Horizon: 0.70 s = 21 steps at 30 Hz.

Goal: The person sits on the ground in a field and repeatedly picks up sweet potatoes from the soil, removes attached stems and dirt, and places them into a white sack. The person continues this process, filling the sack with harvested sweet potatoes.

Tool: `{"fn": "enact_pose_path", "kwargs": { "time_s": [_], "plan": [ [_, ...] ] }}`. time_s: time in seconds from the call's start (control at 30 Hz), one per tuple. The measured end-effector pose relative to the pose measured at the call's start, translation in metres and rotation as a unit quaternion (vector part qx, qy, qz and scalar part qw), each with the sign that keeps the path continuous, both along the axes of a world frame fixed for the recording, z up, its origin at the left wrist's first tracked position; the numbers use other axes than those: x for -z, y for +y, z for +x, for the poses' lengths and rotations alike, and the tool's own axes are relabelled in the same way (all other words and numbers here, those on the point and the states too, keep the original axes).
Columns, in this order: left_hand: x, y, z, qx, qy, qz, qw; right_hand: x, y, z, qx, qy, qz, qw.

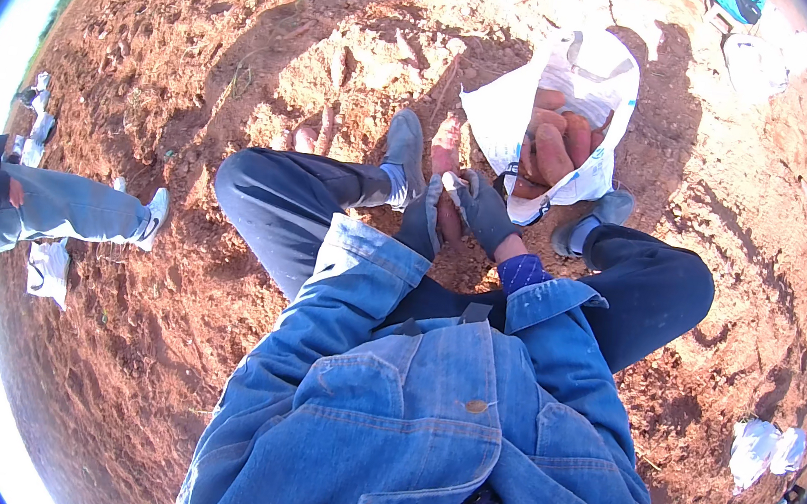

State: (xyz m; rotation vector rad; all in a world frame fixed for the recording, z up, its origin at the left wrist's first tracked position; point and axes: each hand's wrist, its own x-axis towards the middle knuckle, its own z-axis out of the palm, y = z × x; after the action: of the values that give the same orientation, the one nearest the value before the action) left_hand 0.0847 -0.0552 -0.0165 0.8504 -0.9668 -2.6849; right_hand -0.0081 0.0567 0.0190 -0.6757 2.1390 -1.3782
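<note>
Between my knees, my gloved left hand lies along the left side of a long reddish sweet potato. From the right, my gloved right hand holds the same root, its fingertips at the root's middle. The root points away from me, with soil on its skin. Just beyond my right hand stands a white plastic woven bag, its mouth open, with several sweet potatoes inside. More roots lie on the soil beyond my left knee.
Red, cloddy soil surrounds me. A person's leg reaches in at the left, near a small white bag. White bags lie at the right, and a teal item is at the top right. My shoes flank the root and bag.
</note>
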Motion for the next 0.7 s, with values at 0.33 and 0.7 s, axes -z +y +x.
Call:
{"fn": "enact_pose_path", "kwargs": {
  "time_s": [0.33,0.7],
  "plan": [
    [-0.006,-0.043,-0.023,0.019,-0.222,-0.306,0.925,-0.026,0.014,0.000,0.023,-0.164,-0.042,0.985],
    [0.023,-0.055,-0.044,0.026,-0.170,-0.368,0.914,-0.041,0.018,0.025,-0.067,0.038,0.071,0.995]
  ]
}}
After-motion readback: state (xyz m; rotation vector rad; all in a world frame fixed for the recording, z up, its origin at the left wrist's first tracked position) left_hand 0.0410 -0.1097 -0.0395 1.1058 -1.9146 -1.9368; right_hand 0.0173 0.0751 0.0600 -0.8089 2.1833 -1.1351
